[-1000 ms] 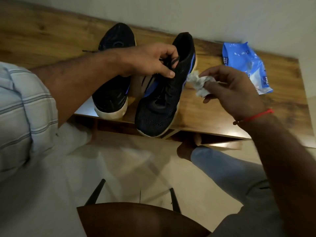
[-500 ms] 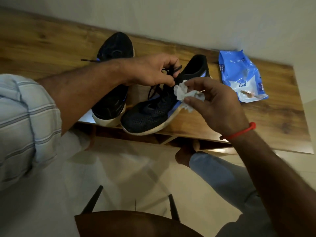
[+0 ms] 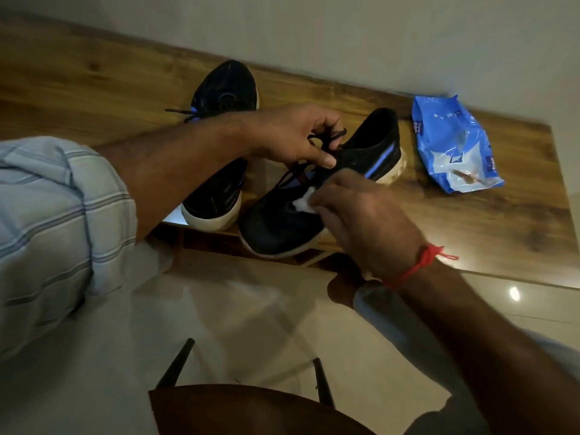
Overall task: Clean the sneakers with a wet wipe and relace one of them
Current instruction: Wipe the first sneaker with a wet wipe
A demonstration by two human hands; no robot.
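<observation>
Sneaker [image 3: 282, 224]: left hand [image 3: 292, 136] pinches laces [image 3: 326, 142], right hand [image 3: 361, 215] presses wipe [image 3: 303, 202].

**Both hands curled, forearms converging**

The left hand [image 3: 295, 136] is reaching in from the left, bare forearm extended, fingers [image 3: 326, 158] pinching inward. The right hand [image 3: 367, 221] is lying palm down, knuckles up, fingers curled under, with a red thread circling its wrist.

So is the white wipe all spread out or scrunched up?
Scrunched up: the white wet wipe shows as a small crumpled wad under the right hand.
</observation>
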